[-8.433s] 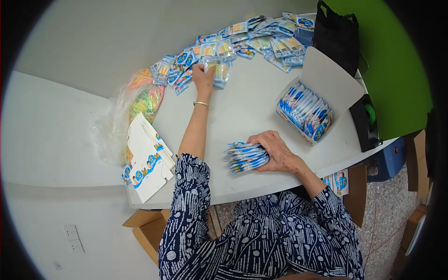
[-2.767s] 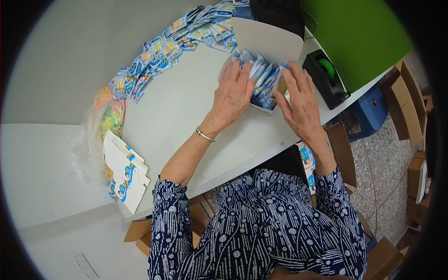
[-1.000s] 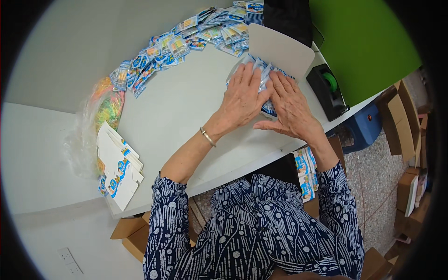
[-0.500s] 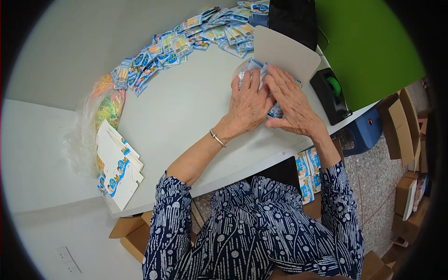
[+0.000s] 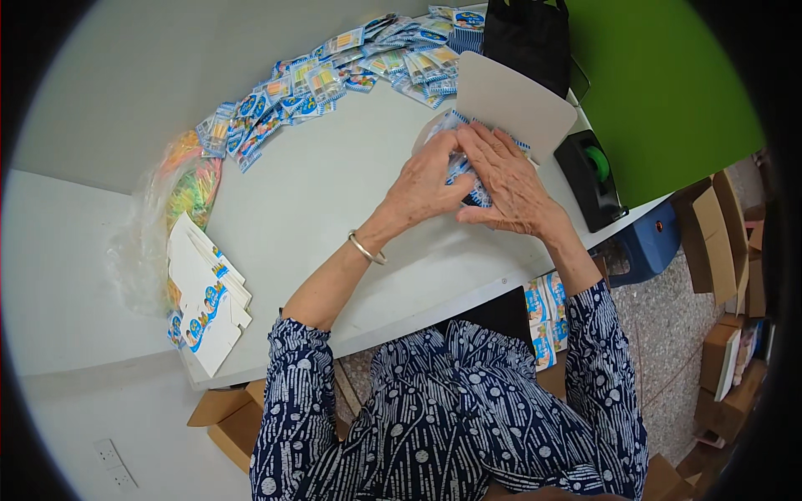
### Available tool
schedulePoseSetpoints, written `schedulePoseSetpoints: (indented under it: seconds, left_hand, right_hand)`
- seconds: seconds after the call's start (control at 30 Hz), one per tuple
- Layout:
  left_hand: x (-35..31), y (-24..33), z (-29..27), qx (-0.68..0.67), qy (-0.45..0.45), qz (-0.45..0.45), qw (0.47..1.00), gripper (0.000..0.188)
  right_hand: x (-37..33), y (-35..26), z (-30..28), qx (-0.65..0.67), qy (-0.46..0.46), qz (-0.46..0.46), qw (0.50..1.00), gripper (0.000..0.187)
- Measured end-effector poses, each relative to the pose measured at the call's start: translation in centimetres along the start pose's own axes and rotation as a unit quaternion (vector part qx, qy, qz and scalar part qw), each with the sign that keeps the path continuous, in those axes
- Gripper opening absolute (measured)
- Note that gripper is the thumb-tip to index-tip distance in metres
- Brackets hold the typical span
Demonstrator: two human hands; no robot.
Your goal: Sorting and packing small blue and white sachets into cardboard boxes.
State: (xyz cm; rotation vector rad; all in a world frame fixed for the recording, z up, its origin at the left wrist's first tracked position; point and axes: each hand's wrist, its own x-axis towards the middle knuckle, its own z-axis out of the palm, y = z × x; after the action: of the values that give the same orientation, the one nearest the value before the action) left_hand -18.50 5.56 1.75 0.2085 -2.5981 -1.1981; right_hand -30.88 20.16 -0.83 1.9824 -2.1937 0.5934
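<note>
A small white carton stands on the far right of the table with its lid flap (image 5: 522, 100) raised. Small blue-and-clear packets (image 5: 476, 194) fill it, partly covered by my hands. My left hand (image 5: 424, 185) rests at the carton's left side, its thumb apart from the fingers. Its fingertips touch the packets and are partly hidden by the other hand. Lying across the packets is my right hand (image 5: 511, 185), with its fingers stretched out side by side and its thumb pointing left.
More packets (image 5: 305, 83) lie heaped along the wall. A clear plastic bag (image 5: 142, 250) of colourful sticks and flat printed cartons (image 5: 209, 309) are at left. A black tape dispenser (image 5: 589, 179) and black bag (image 5: 526, 42) stand at right. Blue stool (image 5: 652, 242) and cardboard boxes (image 5: 718, 238) lie beyond.
My left hand has drawn its fingers in toward the right hand. My right hand has shifted slightly left over the packets, and its fingers lie closer together.
</note>
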Motion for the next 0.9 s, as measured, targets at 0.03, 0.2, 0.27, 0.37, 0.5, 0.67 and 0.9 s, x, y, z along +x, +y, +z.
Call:
schedulePoseSetpoints:
  seconds: [0.03, 0.2, 0.27, 0.37, 0.5, 0.67, 0.9]
  left_hand:
    - [-0.1, -0.2, -0.1, 0.012, 0.037, 0.002, 0.999, 0.036]
    - [3.4, -4.4, -4.0, -0.133, 0.142, -0.027, 0.98, 0.032]
    - [4.0, -7.1, -4.1, -0.137, 0.162, -0.023, 0.977, 0.033]
    - [4.6, -8.4, -1.3, -0.339, 0.089, -0.114, 0.929, 0.036]
    - [3.3, -6.1, 1.9, -0.537, 0.052, -0.184, 0.821, 0.05]
    - [-2.8, -3.3, 3.9, -0.528, 0.02, -0.105, 0.843, 0.053]
    - [-4.3, -1.1, 3.7, -0.596, 0.091, -0.19, 0.775, 0.053]
  right_hand:
    - [0.1, -0.1, 0.0, -0.006, -0.015, 0.005, 1.0, 0.111]
    - [0.2, -0.9, -0.7, -0.022, -0.022, 0.016, 0.999, 0.097]
    - [0.5, -1.1, -0.8, -0.026, -0.035, 0.023, 0.999, 0.095]
    - [0.4, -1.2, -0.8, -0.015, -0.026, 0.022, 0.999, 0.09]
    - [-0.7, -1.2, -1.5, 0.008, -0.044, 0.012, 0.999, 0.084]
    - [-4.2, -2.4, -3.0, 0.049, -0.057, -0.045, 0.996, 0.082]
    - [-4.4, -3.1, -3.1, 0.057, -0.09, -0.053, 0.993, 0.085]
